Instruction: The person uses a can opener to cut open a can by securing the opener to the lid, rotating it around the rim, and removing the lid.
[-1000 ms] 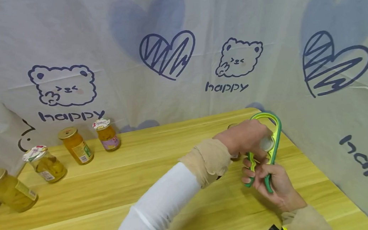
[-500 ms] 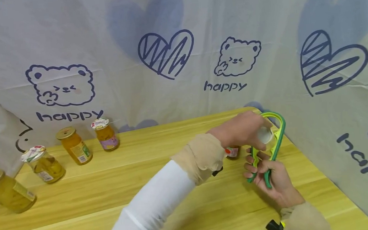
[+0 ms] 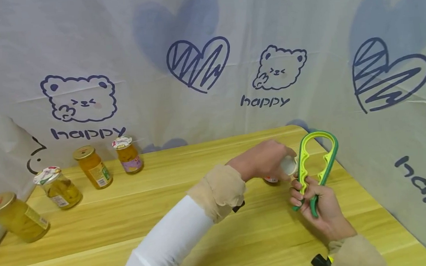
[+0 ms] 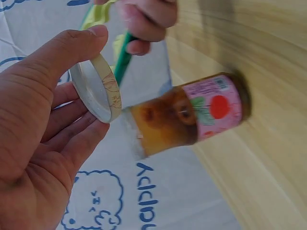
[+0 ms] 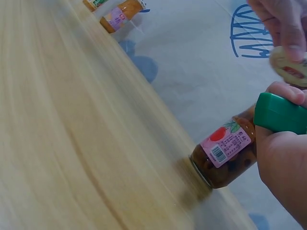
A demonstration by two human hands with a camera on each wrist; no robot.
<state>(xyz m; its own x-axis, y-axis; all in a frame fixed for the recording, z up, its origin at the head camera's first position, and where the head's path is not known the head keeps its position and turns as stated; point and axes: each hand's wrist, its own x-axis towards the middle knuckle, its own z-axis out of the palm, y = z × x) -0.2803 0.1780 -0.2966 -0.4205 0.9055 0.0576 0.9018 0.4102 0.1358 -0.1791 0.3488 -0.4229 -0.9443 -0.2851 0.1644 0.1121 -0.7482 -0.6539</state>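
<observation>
My left hand (image 3: pixel 264 159) pinches a round jar lid (image 4: pixel 111 91) by its rim, with the thumb on one side and fingertips on the other. The lid's pale inner face shows in the head view. My right hand (image 3: pixel 324 209) grips a green and yellow jar opener (image 3: pixel 318 134) by its handles, its loop pointing away from me, with nothing inside. An uncovered jar (image 4: pixel 192 112) with a pink label and brown contents stands on the table, apart from both hands. In the head view my left hand hides most of it. One green handle end (image 5: pixel 280 115) shows in the right wrist view.
Several fruit jars with lids on stand at the left: a large yellow one (image 3: pixel 19 220), a pale one (image 3: pixel 62 193), an orange one (image 3: pixel 96 171) and a purple-labelled one (image 3: pixel 130 158). A printed cloth (image 3: pixel 139 92) hangs behind and to the right of the wooden table (image 3: pixel 166 210).
My left hand has moved left with the lid, out of the opener's loop and away from it. The right hand has shifted slightly right with the opener.
</observation>
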